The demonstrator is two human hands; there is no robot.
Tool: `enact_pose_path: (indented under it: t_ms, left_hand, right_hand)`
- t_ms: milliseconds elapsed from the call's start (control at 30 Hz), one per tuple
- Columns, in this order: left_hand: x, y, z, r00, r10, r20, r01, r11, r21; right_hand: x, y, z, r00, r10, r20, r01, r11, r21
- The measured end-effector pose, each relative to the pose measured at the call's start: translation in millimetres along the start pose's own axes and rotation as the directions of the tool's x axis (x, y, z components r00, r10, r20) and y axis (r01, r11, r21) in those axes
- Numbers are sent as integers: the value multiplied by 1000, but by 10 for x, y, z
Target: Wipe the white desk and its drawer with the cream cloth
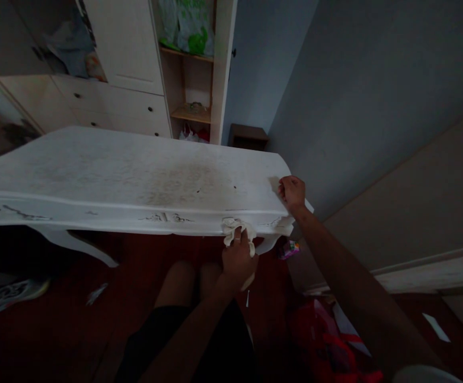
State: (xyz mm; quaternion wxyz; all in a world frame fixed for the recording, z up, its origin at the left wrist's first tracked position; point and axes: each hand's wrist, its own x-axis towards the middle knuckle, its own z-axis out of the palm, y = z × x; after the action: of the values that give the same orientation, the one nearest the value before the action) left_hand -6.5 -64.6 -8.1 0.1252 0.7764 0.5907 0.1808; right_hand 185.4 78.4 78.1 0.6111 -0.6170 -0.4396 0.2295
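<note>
Across most of the view, a long white-painted wooden table (135, 170) with a scuffed, grey-stained top, standing on a dark red floor (95, 319) before a tall white wooden cupboard (127, 53). At the table's right corner, the right hand (293, 192), curled shut over the edge as if bracing it. Lower, at the front rail, the left hand (237, 260), fingers clenched around a crumpled off-white cloth (235, 226) and pressing it against the painted edge, just left of the curved leg (269, 246). Possible trouble from here: snagging of the cloth on the chipped paint along the rail, or sliding of the table across the smooth floor under a hard push, with only one hand steadying it. Hard to tell in the dim light whether stain or shadow on the top; left end of the table cut off by the frame; much of the cloth buried in the fist; small bright object (289, 249) beneath the corner too blurred to name
</note>
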Motion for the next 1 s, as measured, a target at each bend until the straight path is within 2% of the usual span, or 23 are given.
enact_pose_path:
  t_ms: [200, 300, 400, 467, 533, 600, 667, 733, 800, 900, 1000]
  left_hand:
    - [-32, -149, 106, 999, -35, -42, 33, 999, -37]
    - [-66, -343, 14, 981, -118, -154, 101, 989, -110]
    - [-106, -675, -227, 925, -250, -285, 200, 961, -191]
    - [-118, -930, -450, 862, -385, -329, 330, 920, -212]
    - [-109, -1152, -673, 800, -452, -395, 392, 892, -226]
    - [-75, -1296, -845, 740, -489, -461, 422, 872, -248]
    - [-18, -1337, -925, 717, -517, -467, 436, 856, -278]
    - [52, -1285, -898, 739, -542, -401, 445, 839, -314]
    - [121, -1186, -780, 759, -561, -331, 448, 818, -360]
    - [185, -1039, -509, 743, -579, -336, 422, 794, -437]
    - [191, -912, -232, 741, -586, -329, 340, 749, -569]
  right_hand:
    - [36, 46, -5, 1000, 1, 5, -1, 1000, -8]
    - [58, 82, -10, 999, -26, 34, 26, 999, -24]
    - [66, 95, -7, 999, -33, 33, 34, 999, -28]
    - [60, 84, -2, 999, -29, 30, 29, 999, -23]
    - [49, 65, 4, 999, -22, 25, 23, 1000, -20]
    - [34, 43, 7, 1000, -15, 20, 16, 1000, -18]
    - [22, 27, 7, 1000, -8, 14, 9, 1000, -14]
    - [16, 23, 4, 1000, -7, 10, 7, 1000, -14]
    - [17, 29, -1, 1000, -6, 9, 7, 1000, -15]
    - [24, 41, -7, 1000, -6, 7, 6, 1000, -19]
    - [19, 30, -3, 1000, -4, -4, 4, 999, -36]
